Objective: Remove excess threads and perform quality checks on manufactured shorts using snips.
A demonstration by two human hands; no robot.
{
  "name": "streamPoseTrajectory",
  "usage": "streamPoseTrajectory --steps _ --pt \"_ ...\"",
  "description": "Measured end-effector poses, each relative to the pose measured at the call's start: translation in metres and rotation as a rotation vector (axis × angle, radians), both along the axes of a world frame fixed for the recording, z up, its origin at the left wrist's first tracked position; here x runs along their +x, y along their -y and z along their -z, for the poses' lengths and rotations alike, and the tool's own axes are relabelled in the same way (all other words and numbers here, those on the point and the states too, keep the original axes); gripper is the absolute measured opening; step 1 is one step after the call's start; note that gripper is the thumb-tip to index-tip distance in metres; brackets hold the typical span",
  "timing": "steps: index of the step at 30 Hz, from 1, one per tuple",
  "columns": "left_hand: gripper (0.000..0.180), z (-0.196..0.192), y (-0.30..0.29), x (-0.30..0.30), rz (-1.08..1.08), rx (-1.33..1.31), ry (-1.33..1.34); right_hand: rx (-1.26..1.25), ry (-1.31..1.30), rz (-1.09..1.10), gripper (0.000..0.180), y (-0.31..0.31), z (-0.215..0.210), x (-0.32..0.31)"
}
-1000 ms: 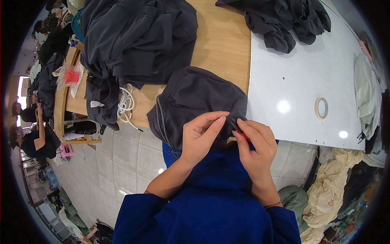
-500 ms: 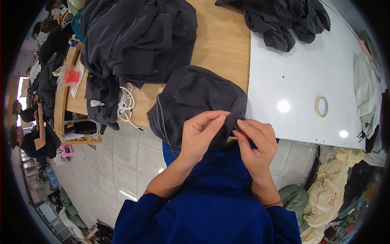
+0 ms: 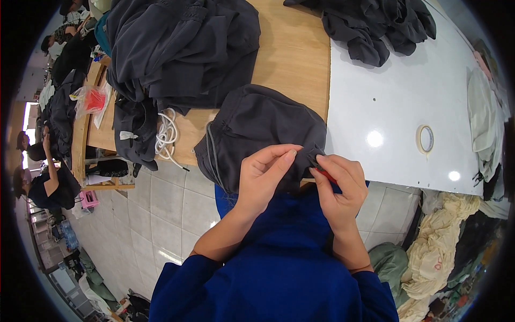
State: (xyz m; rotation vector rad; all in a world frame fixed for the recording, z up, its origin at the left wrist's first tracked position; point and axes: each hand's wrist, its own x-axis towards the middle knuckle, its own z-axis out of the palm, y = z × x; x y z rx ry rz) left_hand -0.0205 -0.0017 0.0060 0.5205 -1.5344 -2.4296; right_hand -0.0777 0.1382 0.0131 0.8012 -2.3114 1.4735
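Fabric of a dark grey garment [image 3: 257, 129] lies bunched at the near edge of the wooden counter [image 3: 292, 59], its folds rumpled and a pale seam line curving down its left side. The left hand [image 3: 263, 177] pinches the garment's near hem, thumb and fingers closed on the cloth. The right hand [image 3: 338, 188] has its grip closed round a small red tool [image 3: 325, 173] (only a sliver shows), touching the same hem. Behind, a heap of dark clothes [image 3: 182, 48] sits beside a white cord [image 3: 166, 134]; a tape roll [image 3: 425, 139] rests on the white board [image 3: 397, 102]
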Motion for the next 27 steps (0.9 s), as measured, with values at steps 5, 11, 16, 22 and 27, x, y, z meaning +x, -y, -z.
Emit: streamPoseTrajectory --steps 5,11,16,22,27 --pt "0.019 -0.0001 -0.0002 0.0005 0.007 -0.008 0.003 0.009 0.035 0.022 0.027 -0.0015 0.001 0.0002" --pt "0.018 -0.0024 -0.0009 -0.0005 0.019 -0.032 -0.005 0.001 0.024 -0.006 0.028 -0.002 -0.0003 -0.0014" --pt "0.018 -0.0017 -0.002 0.0009 0.021 -0.026 0.0 0.008 0.028 -0.008 0.028 -0.0027 -0.0005 -0.0023" --pt "0.018 -0.0003 -0.002 0.0003 0.037 -0.009 0.003 -0.002 0.02 -0.004 0.026 -0.0022 0.0029 -0.0036" --pt "0.018 -0.0018 -0.0015 0.0005 0.034 -0.019 0.003 -0.014 -0.009 -0.03 0.026 -0.0036 0.0046 -0.0032"
